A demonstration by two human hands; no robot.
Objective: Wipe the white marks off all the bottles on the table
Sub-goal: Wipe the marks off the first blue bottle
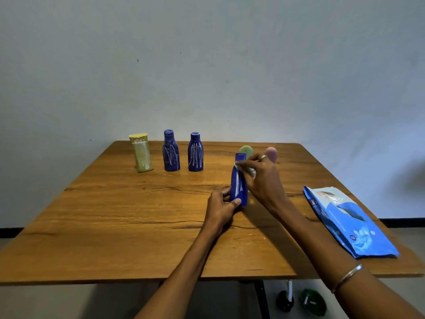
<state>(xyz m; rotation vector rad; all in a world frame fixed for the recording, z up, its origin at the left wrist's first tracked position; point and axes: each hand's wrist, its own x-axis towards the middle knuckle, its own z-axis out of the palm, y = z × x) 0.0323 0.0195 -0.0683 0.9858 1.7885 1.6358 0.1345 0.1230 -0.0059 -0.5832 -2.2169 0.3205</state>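
Note:
A blue bottle (238,183) with white marks stands upright near the table's middle. My left hand (222,207) grips its base, thumb across the front. My right hand (262,176) pinches a white wipe (247,168) against the bottle's upper part. Farther back stand three marked bottles in a row: a yellow bottle (142,155), a blue bottle (171,151) and another blue bottle (195,153). Behind my right hand, a green bottle (245,150) and a pink bottle (271,153) show only their tops.
A blue pack of wipes (349,223) lies flat near the right edge of the wooden table (115,226). A pale wall stands right behind the table. Dark and green objects (312,301) sit on the floor under the front edge.

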